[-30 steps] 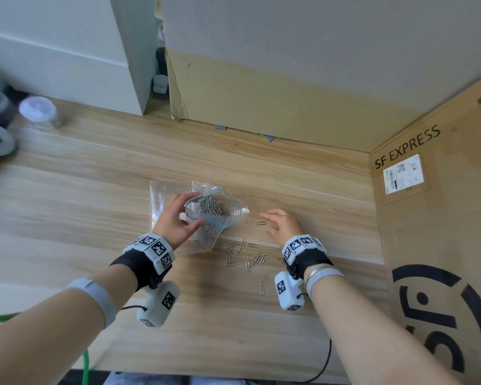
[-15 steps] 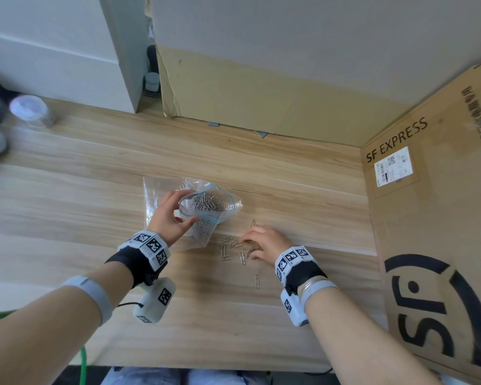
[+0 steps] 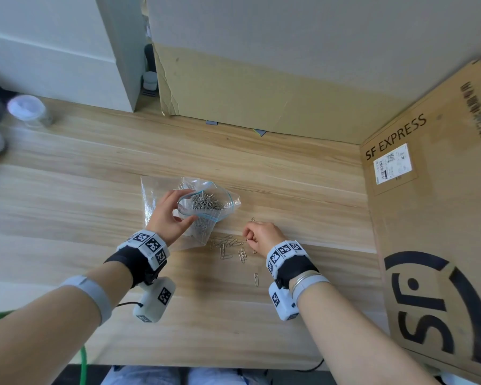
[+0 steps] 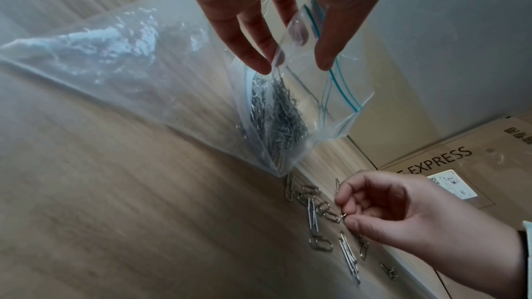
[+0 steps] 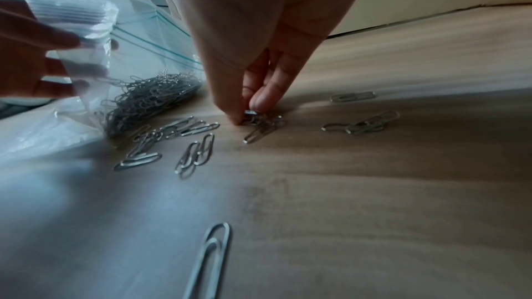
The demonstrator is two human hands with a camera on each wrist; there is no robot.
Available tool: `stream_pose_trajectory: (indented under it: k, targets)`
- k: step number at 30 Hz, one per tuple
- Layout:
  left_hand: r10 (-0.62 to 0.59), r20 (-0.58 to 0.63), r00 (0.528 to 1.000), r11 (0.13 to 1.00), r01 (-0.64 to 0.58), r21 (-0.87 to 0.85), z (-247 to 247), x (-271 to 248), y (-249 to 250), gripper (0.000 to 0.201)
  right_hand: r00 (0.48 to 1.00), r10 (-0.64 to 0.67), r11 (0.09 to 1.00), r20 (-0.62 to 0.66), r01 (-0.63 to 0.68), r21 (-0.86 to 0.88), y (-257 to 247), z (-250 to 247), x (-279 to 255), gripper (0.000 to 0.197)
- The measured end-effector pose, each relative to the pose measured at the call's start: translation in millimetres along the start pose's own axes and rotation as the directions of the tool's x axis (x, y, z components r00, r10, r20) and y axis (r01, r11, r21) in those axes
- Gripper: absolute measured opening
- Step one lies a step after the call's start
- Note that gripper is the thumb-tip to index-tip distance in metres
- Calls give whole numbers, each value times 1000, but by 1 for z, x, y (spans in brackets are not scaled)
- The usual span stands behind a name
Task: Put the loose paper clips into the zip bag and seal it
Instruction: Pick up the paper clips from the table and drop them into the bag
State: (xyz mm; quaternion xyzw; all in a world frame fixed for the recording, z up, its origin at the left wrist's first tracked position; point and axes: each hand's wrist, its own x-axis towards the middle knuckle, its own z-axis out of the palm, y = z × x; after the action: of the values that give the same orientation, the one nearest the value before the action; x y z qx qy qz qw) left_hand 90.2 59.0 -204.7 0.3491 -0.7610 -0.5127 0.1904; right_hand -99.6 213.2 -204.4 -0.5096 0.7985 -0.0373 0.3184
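A clear zip bag (image 3: 206,202) (image 4: 172,90) (image 5: 135,58) with a blue seal strip lies on the wooden table, its mouth held up and apart by my left hand (image 3: 168,215) (image 4: 290,53), which pinches the rim. A heap of paper clips (image 3: 206,202) (image 4: 276,117) (image 5: 149,97) sits inside. Several loose paper clips (image 3: 228,245) (image 4: 319,213) (image 5: 172,138) lie on the table just below and right of the bag. My right hand (image 3: 249,238) (image 4: 345,213) (image 5: 249,114) presses down there, thumb and fingertips pinching a few clips.
A tall SF EXPRESS cardboard box (image 3: 439,218) stands along the right side. A cardboard sheet (image 3: 247,95) leans against the back wall. A lidded jar (image 3: 29,111) sits at the far left. One paper clip (image 3: 256,279) (image 5: 207,260) lies apart, nearer me.
My right hand has pulled back from the far clip toward the loose pile and closed its fingertips on some clips. The left hand keeps holding the bag's mouth apart.
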Motion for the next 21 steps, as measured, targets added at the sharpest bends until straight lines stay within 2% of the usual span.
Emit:
stream_pose_trajectory:
  k: [5,10,14,18,21]
  targets:
    - [3,-4,1000,1000,-3,-10,0,1,-1,59,1000,-4,1000,23,3,6,1,0,3,21]
    - [-9,8,1000,1000,9,-15,-2,1,-1,57,1000,-8,1000,-22,8,22,1,1,3,19]
    - [-29,4,1000,999,29,-22,-1,3,0,56,983,-1,987,-184,31,160,-12,-21,5,14]
    - [-61,13,998,998,61,-19,1,4,1,57,915,-47,926,-402,190,325,-49,-55,19,11]
    - [-61,25,998,998,62,-28,2,6,2,60,909,-101,888,-405,266,375,-75,-59,32,14]
